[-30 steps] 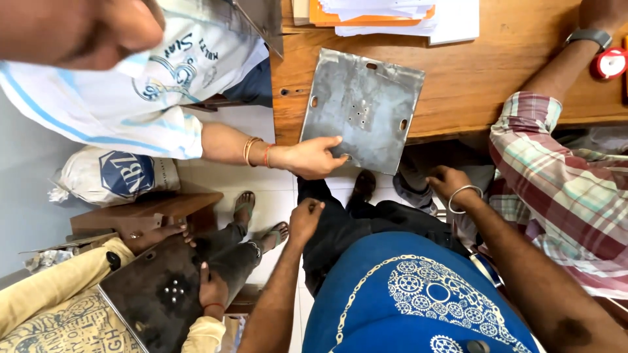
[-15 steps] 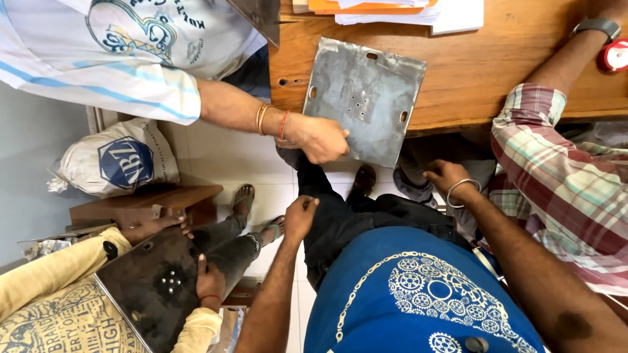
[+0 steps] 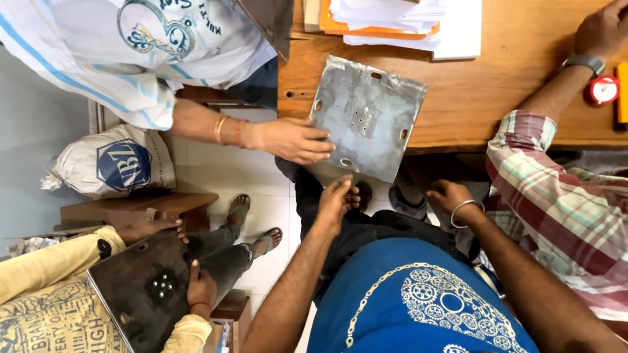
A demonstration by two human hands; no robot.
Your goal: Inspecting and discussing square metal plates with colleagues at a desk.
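Both hands are open and empty: the left hand [image 3: 335, 202] reaches just below the grey plate [image 3: 367, 116] lying half off the desk [image 3: 510, 98], nearer than the right hand [image 3: 447, 197], while a co-worker's hand [image 3: 292, 139] grips its left edge.

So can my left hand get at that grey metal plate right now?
Probably yes. The left hand sits just below the plate, near its lower edge, with nothing between them. Another person's hand already grips the plate's left edge.
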